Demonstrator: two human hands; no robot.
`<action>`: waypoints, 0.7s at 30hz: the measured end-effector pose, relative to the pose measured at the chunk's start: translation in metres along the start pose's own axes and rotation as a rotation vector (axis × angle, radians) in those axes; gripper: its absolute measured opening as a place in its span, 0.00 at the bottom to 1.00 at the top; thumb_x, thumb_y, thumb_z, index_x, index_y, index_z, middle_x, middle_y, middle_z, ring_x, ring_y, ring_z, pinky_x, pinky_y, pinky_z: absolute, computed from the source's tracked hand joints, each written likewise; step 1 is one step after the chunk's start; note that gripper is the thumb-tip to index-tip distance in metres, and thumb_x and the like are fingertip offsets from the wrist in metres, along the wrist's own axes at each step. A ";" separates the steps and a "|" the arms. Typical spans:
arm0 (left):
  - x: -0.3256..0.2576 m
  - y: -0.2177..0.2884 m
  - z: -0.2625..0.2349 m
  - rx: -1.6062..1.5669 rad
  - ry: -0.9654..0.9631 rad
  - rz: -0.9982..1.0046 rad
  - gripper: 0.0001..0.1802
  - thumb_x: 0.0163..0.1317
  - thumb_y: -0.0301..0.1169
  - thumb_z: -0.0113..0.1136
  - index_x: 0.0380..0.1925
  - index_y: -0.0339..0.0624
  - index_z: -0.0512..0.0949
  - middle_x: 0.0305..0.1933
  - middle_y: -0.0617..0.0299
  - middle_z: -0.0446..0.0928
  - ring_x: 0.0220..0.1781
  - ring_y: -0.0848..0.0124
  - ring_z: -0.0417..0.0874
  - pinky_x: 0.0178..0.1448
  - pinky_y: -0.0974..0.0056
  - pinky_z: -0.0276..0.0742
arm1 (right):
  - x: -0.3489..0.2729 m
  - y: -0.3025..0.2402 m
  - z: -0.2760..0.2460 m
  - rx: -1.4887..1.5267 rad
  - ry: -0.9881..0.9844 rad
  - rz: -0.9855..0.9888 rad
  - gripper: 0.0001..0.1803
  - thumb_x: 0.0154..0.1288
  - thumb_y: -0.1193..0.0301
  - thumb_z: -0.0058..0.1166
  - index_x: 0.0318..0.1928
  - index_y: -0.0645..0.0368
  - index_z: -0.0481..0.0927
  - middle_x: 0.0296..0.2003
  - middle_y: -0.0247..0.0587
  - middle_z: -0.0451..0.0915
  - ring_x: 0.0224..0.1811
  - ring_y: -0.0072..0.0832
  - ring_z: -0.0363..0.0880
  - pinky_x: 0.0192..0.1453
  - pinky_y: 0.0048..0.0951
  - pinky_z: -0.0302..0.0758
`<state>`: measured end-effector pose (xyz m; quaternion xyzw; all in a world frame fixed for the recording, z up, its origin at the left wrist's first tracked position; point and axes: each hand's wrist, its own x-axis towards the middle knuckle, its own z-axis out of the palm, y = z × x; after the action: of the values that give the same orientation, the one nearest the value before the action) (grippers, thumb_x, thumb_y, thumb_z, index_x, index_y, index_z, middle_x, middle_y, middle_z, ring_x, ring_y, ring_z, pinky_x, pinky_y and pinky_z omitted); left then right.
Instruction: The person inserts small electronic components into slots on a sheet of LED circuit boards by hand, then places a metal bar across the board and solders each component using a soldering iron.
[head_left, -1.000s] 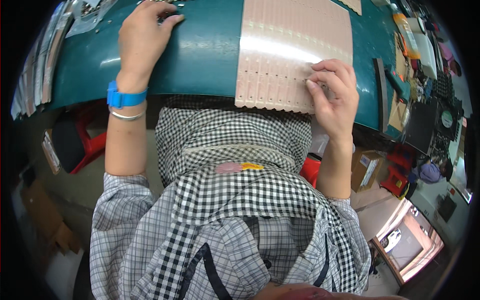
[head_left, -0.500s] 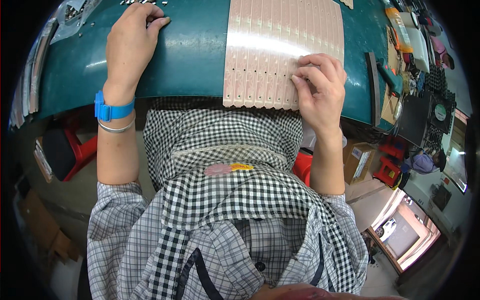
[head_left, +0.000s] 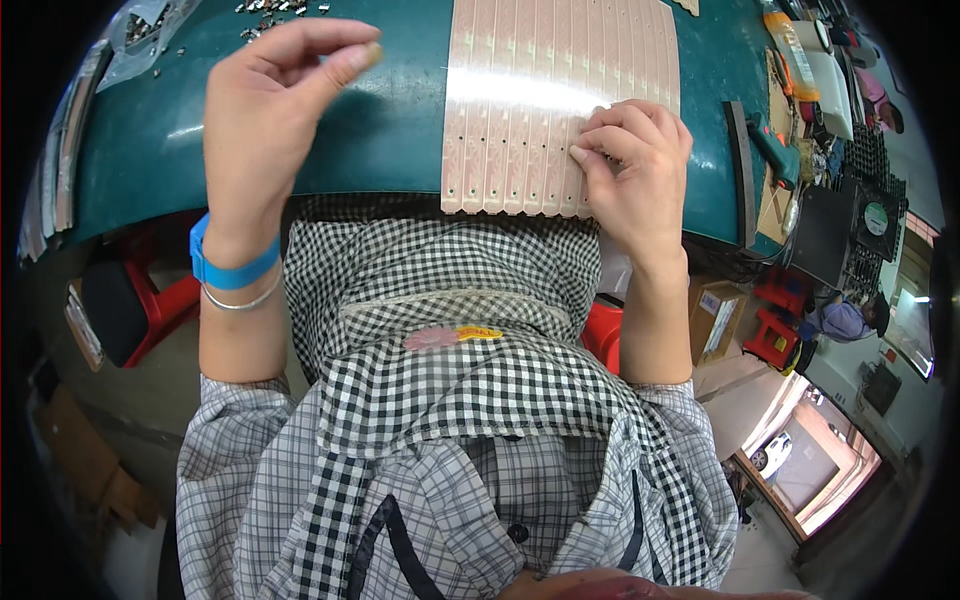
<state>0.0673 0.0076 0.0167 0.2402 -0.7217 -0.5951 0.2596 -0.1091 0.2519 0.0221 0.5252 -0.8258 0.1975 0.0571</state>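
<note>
My left hand (head_left: pixel 275 115), with a blue band and a bangle at its wrist, is raised over the green table. Its thumb and forefinger are pinched together; whatever may be between them is too small to make out. Beyond it lies a scatter of small shiny metal pieces (head_left: pixel 270 12). My right hand (head_left: pixel 638 170) rests at the lower right of a sheet of pale pink strips (head_left: pixel 500 150) laid side by side, each with small dark holes and a notched near end. Its thumb and fingers are drawn together over the strips, and their tips hide what they pinch, if anything.
A clear plastic bag (head_left: pixel 145 30) with more metal pieces lies at the far left. On the right are a dark bar (head_left: pixel 740 170), a green-handled tool (head_left: pixel 775 150) and an orange-and-clear bottle (head_left: pixel 792 50). The table (head_left: pixel 380 150) ends just before my apron. A red stool (head_left: pixel 170 305) stands below.
My left hand has come away from the metal pieces, rising and moving right toward the strips with its fingers pinched. The right hand has shifted slightly left over the strips.
</note>
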 end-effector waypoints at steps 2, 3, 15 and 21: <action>-0.009 0.007 0.009 -0.103 -0.080 -0.018 0.08 0.61 0.25 0.66 0.41 0.36 0.86 0.38 0.63 0.85 0.38 0.78 0.82 0.42 0.72 0.77 | 0.000 0.006 -0.004 0.067 -0.031 0.019 0.05 0.46 0.76 0.67 0.25 0.55 0.84 0.33 0.29 0.82 0.48 0.34 0.76 0.61 0.40 0.63; -0.013 0.011 0.015 -0.211 -0.161 -0.037 0.09 0.62 0.23 0.65 0.43 0.35 0.85 0.39 0.63 0.85 0.40 0.80 0.82 0.44 0.74 0.77 | 0.001 0.009 -0.010 0.129 -0.063 0.039 0.05 0.46 0.75 0.68 0.26 0.55 0.85 0.34 0.30 0.83 0.48 0.35 0.77 0.60 0.39 0.64; -0.052 0.018 0.072 -0.810 -0.423 -0.440 0.07 0.60 0.20 0.66 0.39 0.32 0.80 0.38 0.57 0.83 0.41 0.73 0.85 0.48 0.70 0.83 | -0.002 -0.044 -0.016 0.789 0.074 -0.026 0.10 0.46 0.82 0.68 0.32 0.62 0.86 0.33 0.40 0.84 0.41 0.34 0.81 0.46 0.31 0.77; -0.056 0.014 0.069 -0.811 -0.417 -0.416 0.06 0.60 0.20 0.67 0.37 0.32 0.80 0.38 0.56 0.83 0.41 0.72 0.86 0.47 0.71 0.84 | -0.002 -0.050 -0.020 0.714 0.043 -0.079 0.09 0.46 0.83 0.68 0.32 0.63 0.85 0.33 0.40 0.83 0.42 0.36 0.81 0.47 0.33 0.77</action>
<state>0.0629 0.0976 0.0142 0.1349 -0.4054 -0.9023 0.0581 -0.0663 0.2425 0.0527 0.5395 -0.6823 0.4821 -0.1048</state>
